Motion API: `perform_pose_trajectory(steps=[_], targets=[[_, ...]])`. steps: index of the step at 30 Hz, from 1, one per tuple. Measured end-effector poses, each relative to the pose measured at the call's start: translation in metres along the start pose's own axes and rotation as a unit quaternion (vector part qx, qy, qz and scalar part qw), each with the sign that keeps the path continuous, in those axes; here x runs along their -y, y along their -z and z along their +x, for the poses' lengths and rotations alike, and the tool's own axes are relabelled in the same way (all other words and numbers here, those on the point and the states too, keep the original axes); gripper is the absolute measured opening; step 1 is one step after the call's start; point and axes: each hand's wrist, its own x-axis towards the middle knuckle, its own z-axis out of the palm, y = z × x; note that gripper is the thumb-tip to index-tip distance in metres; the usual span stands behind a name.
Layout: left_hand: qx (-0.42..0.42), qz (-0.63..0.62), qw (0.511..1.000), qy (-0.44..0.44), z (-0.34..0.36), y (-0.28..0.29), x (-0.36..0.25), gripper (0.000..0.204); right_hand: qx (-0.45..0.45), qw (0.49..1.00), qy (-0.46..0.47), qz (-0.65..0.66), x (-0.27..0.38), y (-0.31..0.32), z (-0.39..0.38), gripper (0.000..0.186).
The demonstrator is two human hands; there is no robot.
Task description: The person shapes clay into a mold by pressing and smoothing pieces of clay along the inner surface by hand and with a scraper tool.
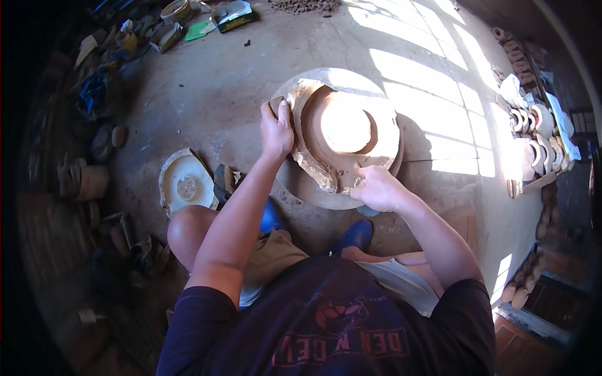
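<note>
The thick curved wall [313, 168] sits on the round board [307, 191], sweeping anticlockwise from eleven o'clock to six, with the left hand [277, 133] against its outer side at nine and the right hand [379, 189], fingers bent, by its lower end at five; I can't tell whether either truly grips. A hard shove from nine, or a knock on that ragged end, could, I'd judge, shift or chip it. Off at eight, a pale basin [168, 175] has a round lump [187, 187] in its middle, and far away at eleven an open box [235, 24] holds something pale [233, 11].
</note>
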Motion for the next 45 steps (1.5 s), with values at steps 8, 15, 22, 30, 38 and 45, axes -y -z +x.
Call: perform_pose_trajectory(steps=[8, 15, 22, 30, 38, 45], targets=[[-0.013, -0.012, 1.0, -0.008, -0.013, 0.0, 0.007, 0.048, 0.008, 0.957, -0.036, 0.288, 0.015, -0.029, 0.004, 0.072], [-0.034, 0.005, 0.999, -0.009, -0.018, 0.006, 0.015, 0.044, 0.022, 0.931, 0.011, 0.365, 0.055, -0.028, 0.032, 0.066], [-0.008, -0.079, 0.993, -0.085, -0.032, 0.039, -0.041, 0.045, -0.256, 0.922, 0.246, 0.157, 0.077, 0.0, 0.049, 0.054], [0.357, -0.387, 0.837, 0.148, -0.058, 0.049, -0.055, 0.051, -0.211, 0.926, 0.277, -0.147, 0.099, 0.016, 0.014, 0.036], [0.46, -0.333, 0.798, 0.203, -0.075, 0.074, -0.087, 0.073, -0.273, 0.858, 0.371, -0.227, 0.083, 0.008, 0.009, 0.022], [0.451, -0.257, 0.843, 0.139, -0.065, 0.086, -0.096, 0.05, -0.22, 0.938, 0.255, 0.081, 0.098, 0.014, -0.017, 0.027]])
